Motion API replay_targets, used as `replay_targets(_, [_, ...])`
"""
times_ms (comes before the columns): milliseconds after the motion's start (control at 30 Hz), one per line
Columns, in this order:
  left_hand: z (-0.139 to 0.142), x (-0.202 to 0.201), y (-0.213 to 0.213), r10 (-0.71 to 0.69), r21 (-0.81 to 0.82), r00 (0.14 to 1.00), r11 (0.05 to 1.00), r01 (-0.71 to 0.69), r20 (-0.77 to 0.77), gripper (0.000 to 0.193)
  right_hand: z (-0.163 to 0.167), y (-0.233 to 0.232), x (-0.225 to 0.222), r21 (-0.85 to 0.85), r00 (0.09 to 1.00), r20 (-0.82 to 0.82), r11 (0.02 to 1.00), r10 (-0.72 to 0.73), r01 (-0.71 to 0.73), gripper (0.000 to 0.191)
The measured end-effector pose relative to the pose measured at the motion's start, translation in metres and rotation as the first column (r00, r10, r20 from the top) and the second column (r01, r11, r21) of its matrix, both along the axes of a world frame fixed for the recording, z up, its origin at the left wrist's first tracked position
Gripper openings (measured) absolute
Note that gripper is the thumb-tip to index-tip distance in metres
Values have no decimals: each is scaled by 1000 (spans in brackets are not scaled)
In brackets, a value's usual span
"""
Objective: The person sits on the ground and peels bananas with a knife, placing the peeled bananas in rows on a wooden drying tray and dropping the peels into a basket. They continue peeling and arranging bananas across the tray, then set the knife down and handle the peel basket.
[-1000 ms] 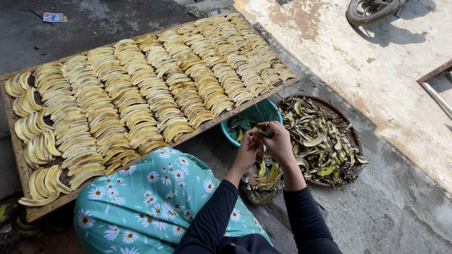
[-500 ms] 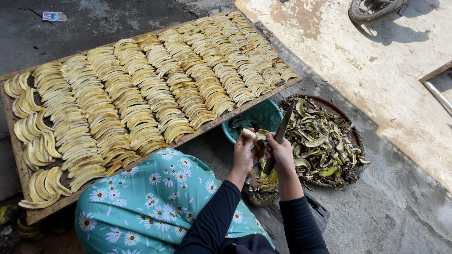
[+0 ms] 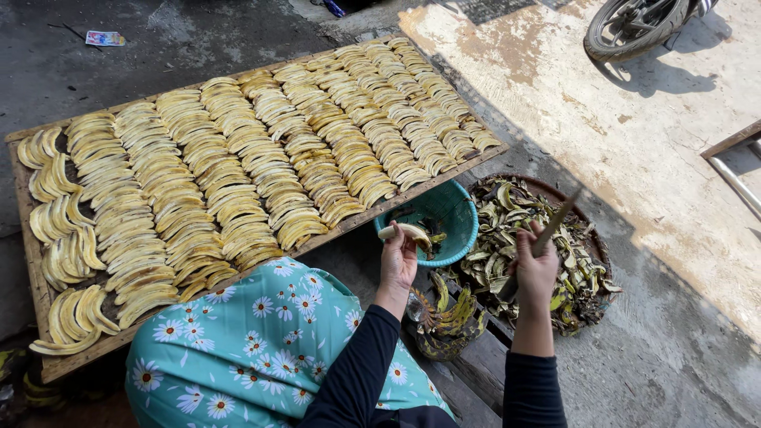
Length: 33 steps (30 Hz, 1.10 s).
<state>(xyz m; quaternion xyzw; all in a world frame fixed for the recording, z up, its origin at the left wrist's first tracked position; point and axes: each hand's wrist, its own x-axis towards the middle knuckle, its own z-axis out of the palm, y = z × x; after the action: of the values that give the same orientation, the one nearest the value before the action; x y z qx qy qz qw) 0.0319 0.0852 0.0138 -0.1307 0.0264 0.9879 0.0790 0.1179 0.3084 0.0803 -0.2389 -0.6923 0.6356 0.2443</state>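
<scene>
Two hands raised near the middle, sleeves dark. Left hand (image 3: 398, 260) closed round a peeled banana (image 3: 405, 231), fingers curled under it, held just at the near rim of a teal bowl (image 3: 464, 230). Right hand (image 3: 536, 271) gripping a knife (image 3: 556, 225) — fist tight on the handle, blade slanting up and to the right over a round tray (image 3: 596, 238) heaped with green-brown peels (image 3: 507, 230). Hands apart, the bowl's edge between them.

Left and far of the hands, a long wooden board (image 3: 36, 285) covered in rows of pale yellow banana slices (image 3: 238, 174), packed side by side, running from near left to far right. Bowl tucked just under the board's right near edge. Below the hands, a small bunch of green unpeeled bananas (image 3: 444, 317) resting on a plank — close to the left wrist. Near foreground filled by a turquoise cloth with white daisies (image 3: 246, 349). Far right, part of a motorbike wheel (image 3: 626, 28) on sunlit concrete; far left, a small scrap of paper (image 3: 105, 38) on dark ground.
</scene>
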Motion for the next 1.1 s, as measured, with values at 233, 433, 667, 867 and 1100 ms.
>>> replay_targets(233, [7,21,5,-218,-89,963,975,206,-157,27,-13,-98,-24,320,887,169,827,429,-461,25])
replay_targets(433, [6,21,-4,-339,-168,917,937,307,-212,39,-12,-91,-26,429,888,220,778,403,-459,14])
replay_targets(667, [1,20,2,-601,-693,790,620,368,-119,73,-29,-45,-28,248,829,276,797,487,-551,11])
replay_targets(867, [-2,17,1,-559,-656,802,689,308,-211,70,-20,7,-35,186,950,243,951,198,-246,14])
replay_targets(1100, [2,15,8,-452,-612,797,779,134,-401,69,18,23,-30,505,962,270,844,45,-181,45])
